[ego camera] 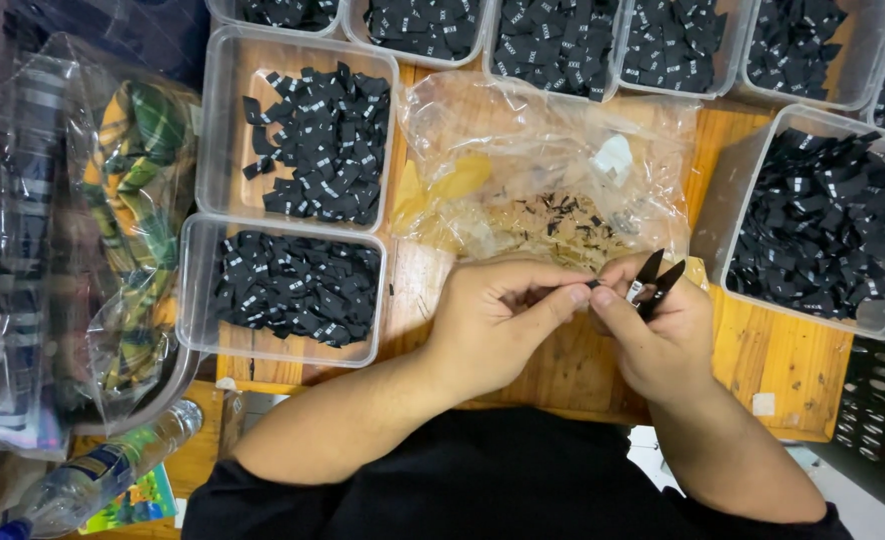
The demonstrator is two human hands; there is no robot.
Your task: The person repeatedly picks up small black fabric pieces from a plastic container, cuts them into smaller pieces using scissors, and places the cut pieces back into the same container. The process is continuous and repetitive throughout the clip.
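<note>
L hand (498, 320) & R hand (658, 330) meet over the wooden table (783, 360), fingertips pinching a small black label (593, 285) betw. them; R hand also grips black thread snips (655, 278), blades pointing up & away. Just beyond the hands lies a crumpled clear plastic bag (553, 170) w/ thread scraps inside. Clear plastic tubs of black woven labels sit around: two at L (225, 150) (198, 300), one at R (738, 190), a row along the top; plaid fabric in plastic (133, 200) far L, water bottle (93, 475) bottom L.
</note>
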